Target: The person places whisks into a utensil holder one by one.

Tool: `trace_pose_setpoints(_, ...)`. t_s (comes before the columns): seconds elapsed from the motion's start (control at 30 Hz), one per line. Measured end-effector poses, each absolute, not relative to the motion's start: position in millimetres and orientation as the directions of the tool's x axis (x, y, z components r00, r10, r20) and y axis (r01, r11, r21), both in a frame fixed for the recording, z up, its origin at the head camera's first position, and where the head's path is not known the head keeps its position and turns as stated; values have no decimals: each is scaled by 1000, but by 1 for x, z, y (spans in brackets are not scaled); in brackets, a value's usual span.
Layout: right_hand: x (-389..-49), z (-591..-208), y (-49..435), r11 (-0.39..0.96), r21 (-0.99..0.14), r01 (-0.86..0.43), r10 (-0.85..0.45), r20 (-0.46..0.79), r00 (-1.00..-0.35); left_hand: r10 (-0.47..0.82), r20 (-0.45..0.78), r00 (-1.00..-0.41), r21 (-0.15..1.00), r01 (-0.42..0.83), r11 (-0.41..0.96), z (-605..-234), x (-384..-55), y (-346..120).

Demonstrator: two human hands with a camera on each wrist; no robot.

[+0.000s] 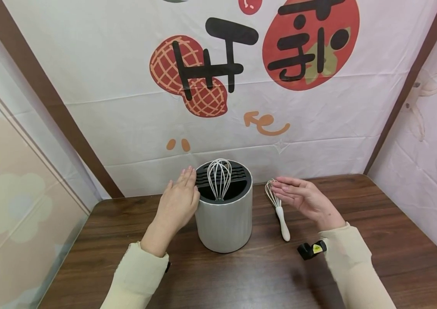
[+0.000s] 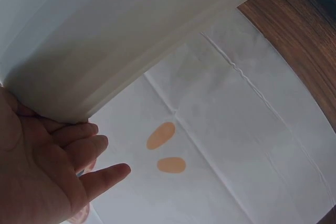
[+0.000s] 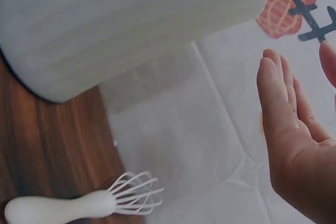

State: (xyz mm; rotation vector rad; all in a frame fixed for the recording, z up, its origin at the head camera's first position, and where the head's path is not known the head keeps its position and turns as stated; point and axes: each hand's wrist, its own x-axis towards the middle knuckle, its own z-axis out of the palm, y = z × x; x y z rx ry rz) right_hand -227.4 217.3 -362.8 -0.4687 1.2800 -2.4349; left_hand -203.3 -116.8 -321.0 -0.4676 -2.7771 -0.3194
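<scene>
A white ribbed utensil holder (image 1: pixel 224 227) with a black slotted top stands upright on the table. One whisk (image 1: pixel 219 178) sits in its large opening, wire loops up and its handle hidden inside. My left hand (image 1: pixel 179 201) rests against the left side of the holder's rim, fingers fairly straight; the left wrist view shows the fingertips at the pale wall. To the right of the holder, a smaller white whisk (image 1: pixel 282 223) lies on the wood, handle toward me. Above its wire end hovers my right hand (image 1: pixel 305 198), fingers extended and holding nothing, apart from the holder.
The brown wooden table (image 1: pixel 272 279) meets a white printed cloth (image 1: pixel 125 124) hanging close behind the holder. Cloth panels also stand at both sides. A black wrist camera (image 1: pixel 311 249) juts from the right sleeve, low over the table.
</scene>
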Motion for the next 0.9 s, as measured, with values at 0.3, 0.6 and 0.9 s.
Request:
trace_pose_setpoints(0.3, -231, -383, 230, -482, -856, 189, -378, 8, -926, 281, 334, -900, 168, 351, 921, -321, -204, -116)
trace_pose_setpoints(0.6, -238, -408, 242, -430, -882, 194, -333, -45, -942, 282, 328, -902, 169, 349, 922, -320, -204, -116)
trace_pose_setpoints(0.9, -242, -436, 244, -270, -935, 231, -249, -164, -954, 279, 338, -899, 176, 351, 920, -323, -203, -116)
